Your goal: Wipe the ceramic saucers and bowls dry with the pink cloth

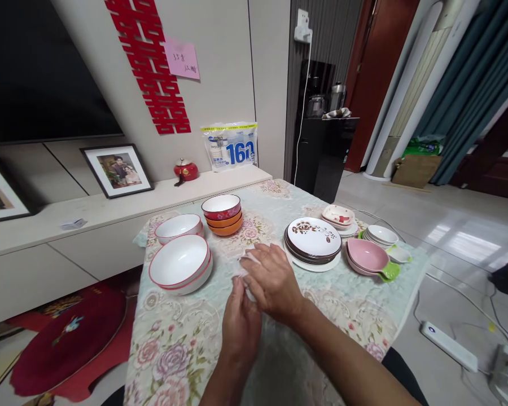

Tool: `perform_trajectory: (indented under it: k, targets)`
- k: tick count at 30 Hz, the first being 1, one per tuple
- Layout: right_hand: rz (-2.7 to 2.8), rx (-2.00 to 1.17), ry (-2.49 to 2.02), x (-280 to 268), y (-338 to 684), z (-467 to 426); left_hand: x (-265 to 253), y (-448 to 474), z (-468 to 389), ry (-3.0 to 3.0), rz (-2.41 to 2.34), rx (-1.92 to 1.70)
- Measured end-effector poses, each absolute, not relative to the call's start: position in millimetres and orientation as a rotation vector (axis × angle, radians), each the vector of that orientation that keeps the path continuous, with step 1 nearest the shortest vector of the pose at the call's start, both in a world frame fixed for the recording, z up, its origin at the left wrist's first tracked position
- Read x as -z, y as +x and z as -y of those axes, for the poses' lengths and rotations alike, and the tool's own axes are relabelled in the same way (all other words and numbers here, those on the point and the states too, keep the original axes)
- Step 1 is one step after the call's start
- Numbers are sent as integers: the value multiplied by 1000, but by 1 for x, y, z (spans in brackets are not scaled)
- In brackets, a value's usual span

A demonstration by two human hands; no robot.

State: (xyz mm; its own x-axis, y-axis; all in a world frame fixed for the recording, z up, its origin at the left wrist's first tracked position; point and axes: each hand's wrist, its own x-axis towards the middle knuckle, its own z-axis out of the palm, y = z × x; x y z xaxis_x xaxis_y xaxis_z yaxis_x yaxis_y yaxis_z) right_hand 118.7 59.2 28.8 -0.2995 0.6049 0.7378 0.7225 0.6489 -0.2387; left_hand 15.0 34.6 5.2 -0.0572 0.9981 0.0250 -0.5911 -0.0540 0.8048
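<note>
Whitish-pink and crumpled, a cloth [250,259] sits between the two hands, just above the middle of the table. Its visible edge pokes out to the left and toward the far side; the fingers hide most of it, so its long axis cannot be told. The left hand [242,324], thumb up, is closed on its near side. The right hand [273,282] laps over from the right, fingers pointing left and away, with the cloth clamped between them and the thumb.

A flowered tablecloth [169,361] lies under everything. From the left stand red-rimmed white bowls [180,262], a stack of orange bowls [225,226] topped by a red one, plates [314,237] with a brown flower, small dishes [337,215], pink bowls [367,256] with a green handle, and small white bowls [381,234].

Around the table, left to right: a TV [34,73], a red cushion [74,338] low down, a framed photo [117,170], red paper [152,67] beside a pink note [183,60], a red jar [186,171], a bag [231,149] marked 160, a black cabinet [319,155], a white power strip [449,345] on the floor and a teal curtain [469,96].
</note>
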Motion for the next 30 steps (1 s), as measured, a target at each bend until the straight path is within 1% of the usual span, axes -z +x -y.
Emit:
perform_trajectory:
  k: [5,8,10,14,22,26,30]
  targets:
    - [2155,326,-913,-13,108,-56,-9,6,-39,154,-505,-1389]
    - [2102,340,-921,-14,113,-58,-14,5,-37,69,-382,-1346]
    - [2011,299,-946,-16,117,-59,-17,7,-36,38,-354,-1378]
    - [1835,116,-904,-17,120,-62,-18,13,-35,-33,-445,-1470]
    - [1540,-357,-1009,-15,121,-73,-3,10,-35,-23,-452,-1436]
    - [1513,-506,-1039,-15,127,-78,-3,8,-35,-16,-471,-1438]
    - [1554,-748,-1049,-17,135,-80,-5,7,-35,-24,-480,-1449]
